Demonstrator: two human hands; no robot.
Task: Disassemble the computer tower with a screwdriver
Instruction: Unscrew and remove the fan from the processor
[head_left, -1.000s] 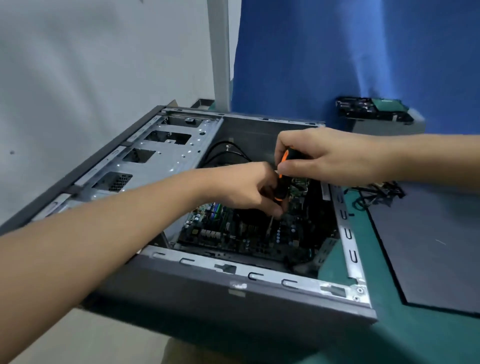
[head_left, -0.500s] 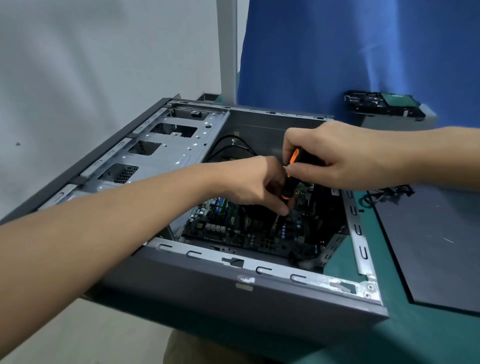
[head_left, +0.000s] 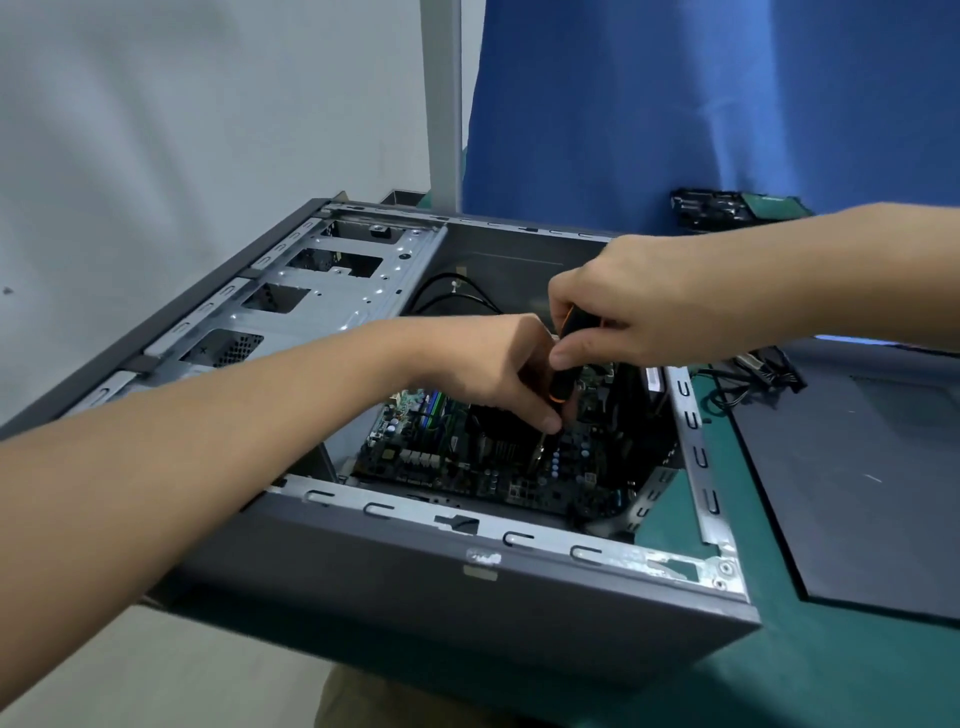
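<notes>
I see right hand (head_left: 641, 306) gripping screwdriver (head_left: 562, 385) handle | left hand (head_left: 496, 371) pinching its lower end | tower (head_left: 467, 597) open on tabletop (head_left: 831, 675), panel (head_left: 857, 493) at 3 o'clock

**Concealed and cropped parts around the open computer tower (head_left: 467, 597)**

The right hand (head_left: 649, 306) covers the top of the screwdriver (head_left: 563, 382) handle, and fingers of the left hand (head_left: 493, 374) hide the upper shaft. Where the tip meets the motherboard (head_left: 441, 457) is too small to tell. The left forearm leaves at the frame's left edge and masks the tower's lower-left corner; the right forearm leaves at the right edge. The dark panel (head_left: 857, 493) is cut off at the right. The component (head_left: 737, 208) at upper right is blurred and partly behind the right forearm.
</notes>
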